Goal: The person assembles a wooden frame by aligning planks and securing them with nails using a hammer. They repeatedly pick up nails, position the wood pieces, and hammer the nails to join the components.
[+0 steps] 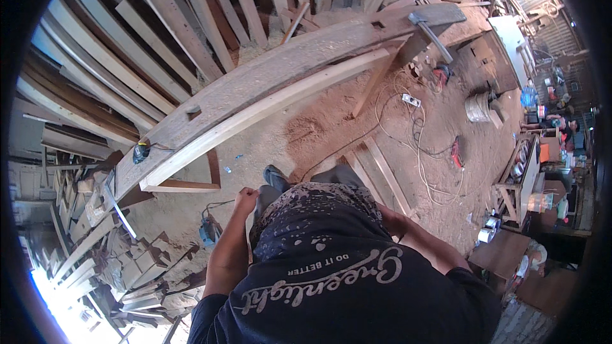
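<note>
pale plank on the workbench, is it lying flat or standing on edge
Lying down lengthwise, not upright: the pale plank rests along the front of the long grey workbench. Flat or on edge: cannot tell.
</note>
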Demonstrator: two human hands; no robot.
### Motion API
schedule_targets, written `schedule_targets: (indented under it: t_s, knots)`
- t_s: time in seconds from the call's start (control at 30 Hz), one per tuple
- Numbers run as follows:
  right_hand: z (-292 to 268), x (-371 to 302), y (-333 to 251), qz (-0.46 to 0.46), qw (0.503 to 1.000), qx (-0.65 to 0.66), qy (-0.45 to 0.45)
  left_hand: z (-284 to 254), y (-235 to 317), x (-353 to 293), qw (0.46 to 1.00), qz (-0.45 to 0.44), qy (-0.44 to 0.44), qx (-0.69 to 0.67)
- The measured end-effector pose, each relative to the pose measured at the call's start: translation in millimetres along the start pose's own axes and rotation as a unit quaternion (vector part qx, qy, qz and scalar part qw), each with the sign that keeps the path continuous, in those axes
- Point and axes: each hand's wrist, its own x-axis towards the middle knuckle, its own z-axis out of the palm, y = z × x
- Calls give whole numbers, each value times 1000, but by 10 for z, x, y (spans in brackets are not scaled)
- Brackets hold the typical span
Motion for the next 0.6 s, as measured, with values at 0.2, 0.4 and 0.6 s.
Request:
schedule_targets:
  t_s: [0.2,0.4,0.6]
  knots:
    - [-488,-371,550,187,930,298,105,532,-131,-322,999,-25,0,22]
    - [-897,-830,887,168,927,298,154,1113,180,-1178,994,-67,12,81]
    - [-1483,-1080,2024,260,901,329,111,1676,41,-1865,993,-69,62,78]
